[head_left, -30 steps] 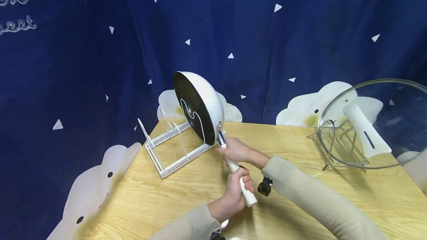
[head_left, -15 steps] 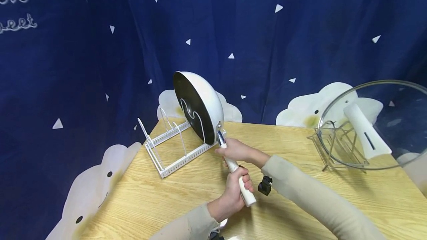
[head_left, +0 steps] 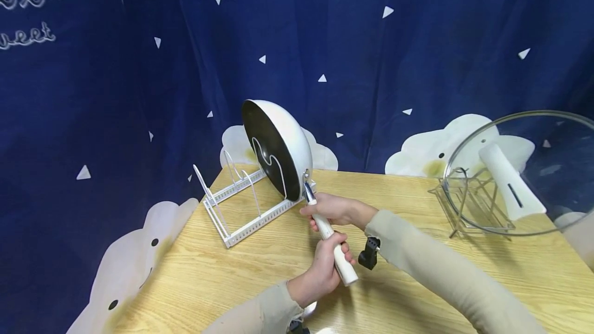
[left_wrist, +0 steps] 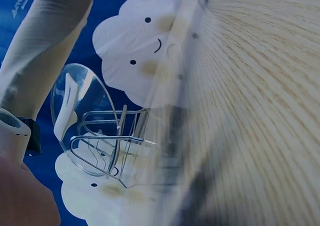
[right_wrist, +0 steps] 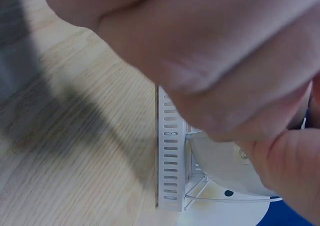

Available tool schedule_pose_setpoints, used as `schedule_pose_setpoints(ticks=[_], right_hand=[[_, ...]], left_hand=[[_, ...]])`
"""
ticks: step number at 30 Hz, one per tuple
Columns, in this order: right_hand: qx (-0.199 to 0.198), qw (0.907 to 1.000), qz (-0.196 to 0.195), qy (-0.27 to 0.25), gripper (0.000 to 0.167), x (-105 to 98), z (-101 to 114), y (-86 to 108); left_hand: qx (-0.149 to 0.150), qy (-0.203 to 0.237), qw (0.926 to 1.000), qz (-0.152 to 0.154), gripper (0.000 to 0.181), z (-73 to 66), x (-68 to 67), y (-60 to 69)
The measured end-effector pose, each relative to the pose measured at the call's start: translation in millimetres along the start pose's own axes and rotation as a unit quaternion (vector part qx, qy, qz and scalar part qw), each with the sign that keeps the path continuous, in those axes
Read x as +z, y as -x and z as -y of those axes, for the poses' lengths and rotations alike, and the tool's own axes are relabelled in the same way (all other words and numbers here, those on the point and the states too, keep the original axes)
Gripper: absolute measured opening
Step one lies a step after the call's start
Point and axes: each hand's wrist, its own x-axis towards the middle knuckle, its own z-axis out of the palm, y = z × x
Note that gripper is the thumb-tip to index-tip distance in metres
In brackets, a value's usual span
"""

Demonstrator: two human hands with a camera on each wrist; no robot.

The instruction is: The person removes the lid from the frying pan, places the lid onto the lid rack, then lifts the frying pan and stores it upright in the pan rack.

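A wok [head_left: 285,135], white outside and black inside, stands tilted on its edge in a white wire pan rack [head_left: 260,219], with a curved wire divider across its dark inner face. Its white handle [head_left: 345,270] slopes down toward the person. My right hand [head_left: 333,209] grips the handle near its metal neck. Lower down, my left hand [head_left: 325,264] holds the same handle, fingers curled round it, with the end sticking out below. In the right wrist view, curled fingers hide most of the handle and part of the wok. The left wrist view does not show the wok.
At the right, a large glass lid [head_left: 468,143] with a white handle stands in a metal wire stand [head_left: 457,215]. A dark blue curtain [head_left: 352,40] with white clouds hangs behind the wooden table [head_left: 260,277]. The rack's left slots hold bare wire dividers.
My right wrist has turned slightly, and more of its fingers show beneath the handle. The wok stays in the rack, and both hands keep hold of the handle.
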Motion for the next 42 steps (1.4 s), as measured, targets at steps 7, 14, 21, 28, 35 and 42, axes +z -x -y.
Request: schedule_pose_setpoints(ticks=[7, 14, 21, 28, 35, 42], right_hand=[[-0.003, 0.9998, 0.012, 0.014, 0.016, -2.2, 0.9, 0.5], [-0.006, 0.9997, -0.003, 0.024, 0.017, -2.8, -3.0, -2.7], [-0.008, 0.9992, -0.021, 0.032, 0.019, -1.8, -5.8, -3.0], [-0.013, 0.9993, -0.028, 0.019, 0.016, 1.2, -3.2, 0.6], [-0.023, 0.9995, -0.017, 0.014, 0.013, 1.7, 1.3, 5.5], [-0.027, 0.9989, -0.017, 0.033, 0.018, -1.2, 6.6, 10.0]], left_hand=[[0.004, -0.008, 0.9999, -0.007, 0.008, 1.4, -0.3, -2.6], [0.005, -0.012, 0.9999, -0.011, 0.008, 1.2, -0.6, -2.7], [0.004, -0.013, 0.9999, -0.008, 0.006, 1.6, -0.5, -1.0], [-0.007, -0.023, 0.9997, 0.009, 0.009, -4.4, -3.5, 1.1], [-0.018, -0.060, 0.9979, 0.015, 0.015, -15.8, -10.6, 4.5], [-0.015, -0.079, 0.9961, 0.037, 0.016, -25.2, -11.5, 6.7]])
